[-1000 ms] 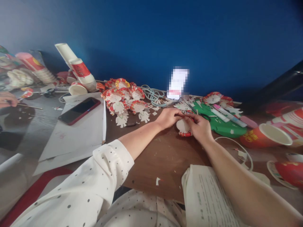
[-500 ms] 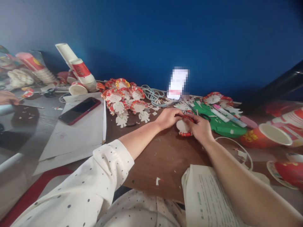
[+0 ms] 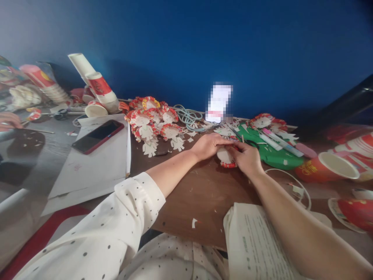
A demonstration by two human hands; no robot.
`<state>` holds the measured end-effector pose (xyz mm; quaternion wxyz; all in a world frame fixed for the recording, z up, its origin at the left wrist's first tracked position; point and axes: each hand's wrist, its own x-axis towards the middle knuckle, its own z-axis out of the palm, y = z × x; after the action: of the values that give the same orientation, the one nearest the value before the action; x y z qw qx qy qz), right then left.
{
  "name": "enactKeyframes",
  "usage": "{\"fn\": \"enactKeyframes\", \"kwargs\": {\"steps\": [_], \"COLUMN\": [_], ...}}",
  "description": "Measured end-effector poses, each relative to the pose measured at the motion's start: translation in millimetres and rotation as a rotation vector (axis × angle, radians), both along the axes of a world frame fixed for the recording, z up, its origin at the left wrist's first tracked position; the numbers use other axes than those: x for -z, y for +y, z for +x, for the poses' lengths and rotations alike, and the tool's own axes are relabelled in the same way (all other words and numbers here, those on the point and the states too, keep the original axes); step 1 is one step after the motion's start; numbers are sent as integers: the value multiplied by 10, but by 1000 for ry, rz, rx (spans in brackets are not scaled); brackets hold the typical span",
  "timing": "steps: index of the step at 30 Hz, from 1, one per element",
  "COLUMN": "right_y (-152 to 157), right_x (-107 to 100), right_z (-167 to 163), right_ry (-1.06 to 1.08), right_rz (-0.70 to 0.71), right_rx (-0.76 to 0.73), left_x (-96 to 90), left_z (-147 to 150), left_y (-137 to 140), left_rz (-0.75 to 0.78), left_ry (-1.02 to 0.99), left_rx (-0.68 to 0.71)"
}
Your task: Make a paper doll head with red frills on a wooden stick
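Note:
Between my hands is a round white paper cutout (image 3: 225, 155) with a curled red paper rim, held just above the brown table (image 3: 186, 194). My left hand (image 3: 209, 146) grips its upper left edge, fingers closed and reaching toward the other hand. Closed round the right side is my right hand (image 3: 247, 157), with its thumb on the white face. The fingertips of both hands meet at the top rim and partly hide it. Left of them lies a pile of similar paper figures (image 3: 154, 124) with red frilled rims and small white bodies.
A red-cased phone (image 3: 98, 136) lies on white card (image 3: 90, 167). Stacked paper cups (image 3: 100, 87) lean behind it. Right are a green sheet (image 3: 279, 157) with pens, and an orange paper cup (image 3: 326, 167). A folded cloth (image 3: 250, 241) hangs near my lap. Another person's hand (image 3: 10, 121) is far left.
My left fingers have straightened and shifted slightly right across the top of the cutout. The other person's hand at far left has moved a little.

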<state>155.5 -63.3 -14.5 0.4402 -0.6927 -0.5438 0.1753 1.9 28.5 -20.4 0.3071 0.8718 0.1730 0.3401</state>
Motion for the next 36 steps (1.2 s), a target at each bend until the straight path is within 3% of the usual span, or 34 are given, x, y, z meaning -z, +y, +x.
{"fn": "enactKeyframes", "kwargs": {"steps": [17, 36], "right_y": [0, 16], "right_x": [6, 22], "right_z": [-24, 8], "right_ry": [33, -21], "right_rz": [10, -19], "right_rx": [-1, 7], "left_x": [65, 24], "left_z": [23, 4], "left_y": [49, -25], "left_rz": [172, 61], "left_ry": [100, 21], "left_rx": [-6, -40]}}
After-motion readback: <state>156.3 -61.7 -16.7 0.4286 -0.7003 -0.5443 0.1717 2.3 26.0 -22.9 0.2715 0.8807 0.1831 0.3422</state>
